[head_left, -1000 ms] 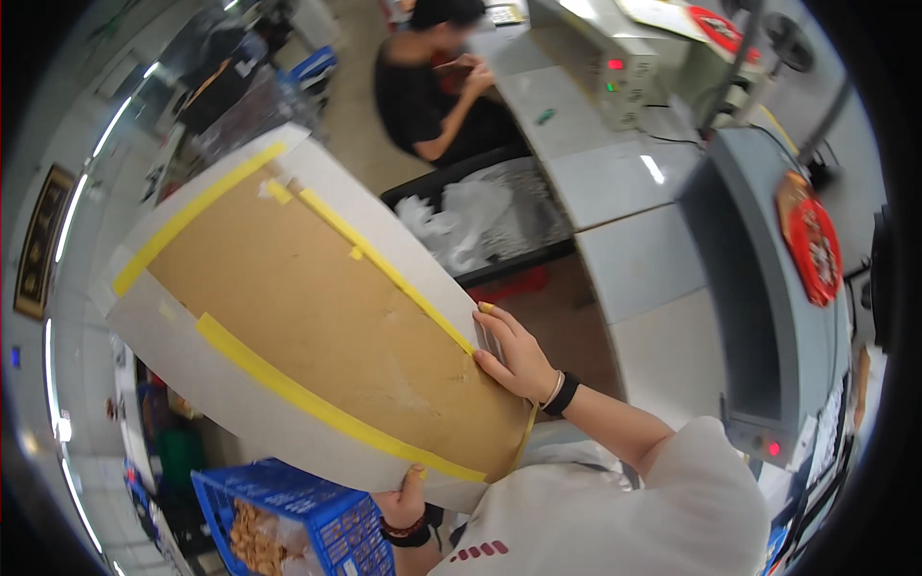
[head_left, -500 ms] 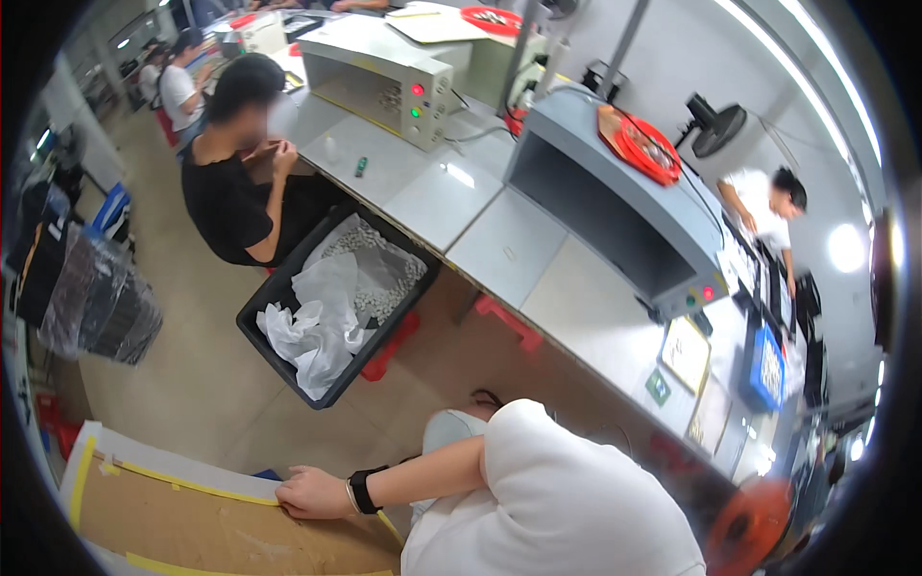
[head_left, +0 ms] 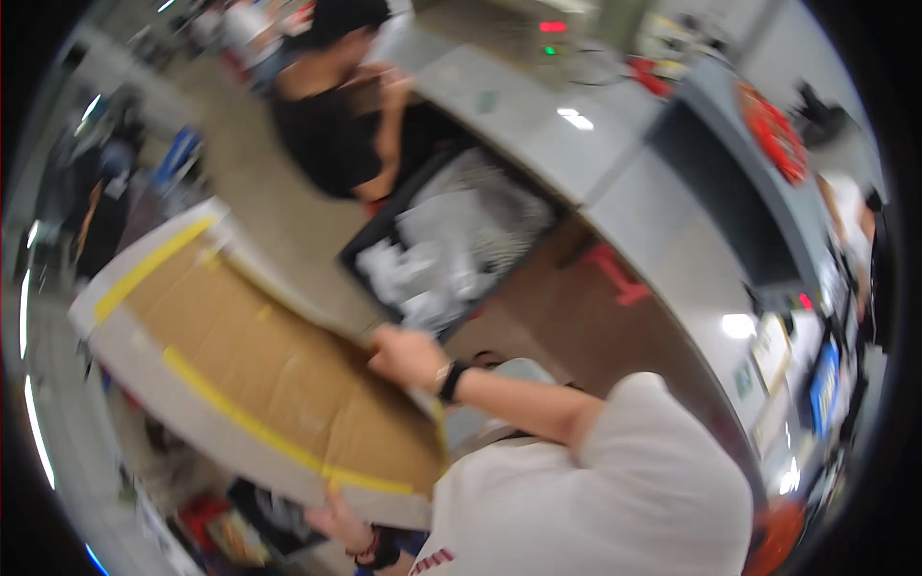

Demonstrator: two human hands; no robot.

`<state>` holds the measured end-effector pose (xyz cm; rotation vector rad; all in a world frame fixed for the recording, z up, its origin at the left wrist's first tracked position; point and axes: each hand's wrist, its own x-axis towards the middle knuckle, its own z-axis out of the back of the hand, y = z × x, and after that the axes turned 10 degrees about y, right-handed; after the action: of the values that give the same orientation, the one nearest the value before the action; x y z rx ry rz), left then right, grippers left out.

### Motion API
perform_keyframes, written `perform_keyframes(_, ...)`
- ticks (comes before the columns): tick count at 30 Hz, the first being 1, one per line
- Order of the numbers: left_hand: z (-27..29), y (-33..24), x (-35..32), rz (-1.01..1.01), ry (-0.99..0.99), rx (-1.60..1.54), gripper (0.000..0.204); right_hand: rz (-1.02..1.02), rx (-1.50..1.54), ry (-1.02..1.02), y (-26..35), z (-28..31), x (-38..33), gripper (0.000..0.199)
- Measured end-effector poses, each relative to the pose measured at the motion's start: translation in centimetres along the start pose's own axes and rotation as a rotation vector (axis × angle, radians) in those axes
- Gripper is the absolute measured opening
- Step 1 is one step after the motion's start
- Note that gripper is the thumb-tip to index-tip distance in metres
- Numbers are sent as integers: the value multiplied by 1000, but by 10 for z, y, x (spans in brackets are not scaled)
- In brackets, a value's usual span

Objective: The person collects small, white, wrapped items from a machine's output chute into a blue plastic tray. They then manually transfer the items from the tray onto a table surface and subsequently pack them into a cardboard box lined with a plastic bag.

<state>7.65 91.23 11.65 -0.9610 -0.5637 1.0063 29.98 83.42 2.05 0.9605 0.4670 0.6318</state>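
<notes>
While both hands grip the cardboard sheet [head_left: 259, 374], right hand [head_left: 408, 357] fingers clamp its upper edge, left hand [head_left: 336, 518] fingers closed on its lower edge; black bin [head_left: 370, 252] behind

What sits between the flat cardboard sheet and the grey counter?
In the head view, a black bin of crumpled white plastic lies between the cardboard sheet and the grey counter.

A large flat cardboard sheet [head_left: 259, 374], brown across its face with a pale border and yellow tape strips running along its edges, is held tilted off the floor. The right hand [head_left: 408, 357] grips its upper edge; the left hand [head_left: 338, 520] supports its lower edge.
</notes>
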Motion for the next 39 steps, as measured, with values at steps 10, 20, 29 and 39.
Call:
perform_keyframes(10, 26, 4, 140, -14, 214, -190, 14, 208, 191, 28, 31, -95, 109, 39)
perform_keyframes(20, 135, 85, 366, -50, 440, -264, 31, 225, 434, 174, 129, -205, 310, 81)
perform_keyframes(29, 142, 69, 622, -185, 147, -740, 42, 297, 77, -161, 175, -247, 448, 84)
perform_keyframes(39, 55, 20, 904, -259, 261, -464, 34, 469, 353, -326, 225, -199, 733, 81)
